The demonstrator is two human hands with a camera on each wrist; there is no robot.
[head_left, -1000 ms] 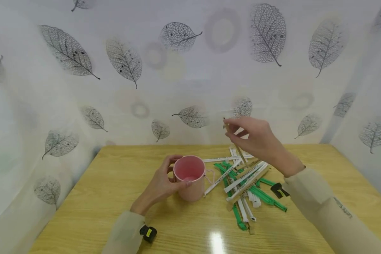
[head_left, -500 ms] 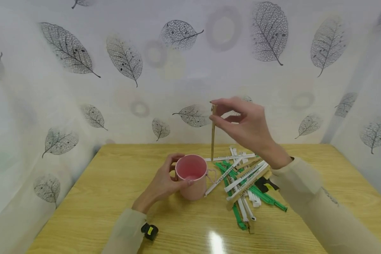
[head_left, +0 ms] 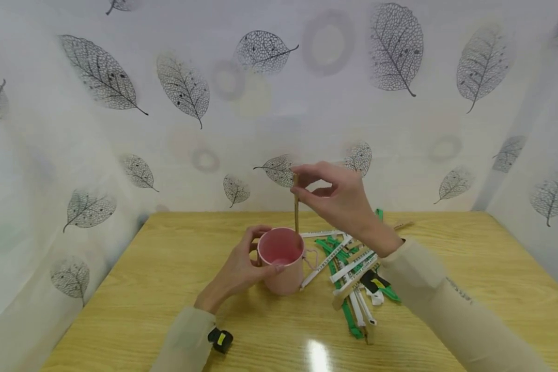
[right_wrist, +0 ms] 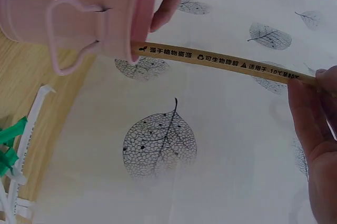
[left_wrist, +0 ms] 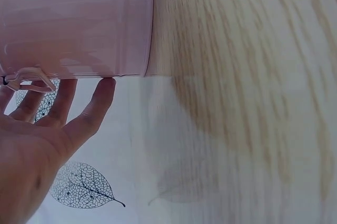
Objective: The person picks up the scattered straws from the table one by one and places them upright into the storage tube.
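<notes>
A pink mug [head_left: 282, 281] with a wire-like handle stands upright on the table. My left hand [head_left: 244, 263] grips its left side, thumb near the front rim and fingers round the back; in the left wrist view, fingertips touch the mug wall [left_wrist: 73, 24]. Between thumb and fingertips, my right hand [head_left: 337, 199] pinches the top of a brown paper-wrapped straw [head_left: 296, 214]. The straw hangs nearly upright, its lower end inside the mug's rim. Dark printed characters run along the wrapper [right_wrist: 210, 60] in the right wrist view. Its bottom tip is hidden by the mug.
Right of the mug lies a loose pile of wrapped straws, with green ones [head_left: 351, 316], white ones [head_left: 324, 268] and brown ones. My right forearm covers part of it. Behind the wooden table [head_left: 167, 268] hangs a leaf-patterned sheet [head_left: 279, 119].
My right hand has carried the brown straw left from above the pile, turned it upright and lowered its end into the mug. The left hand and mug have stayed nearly still.
</notes>
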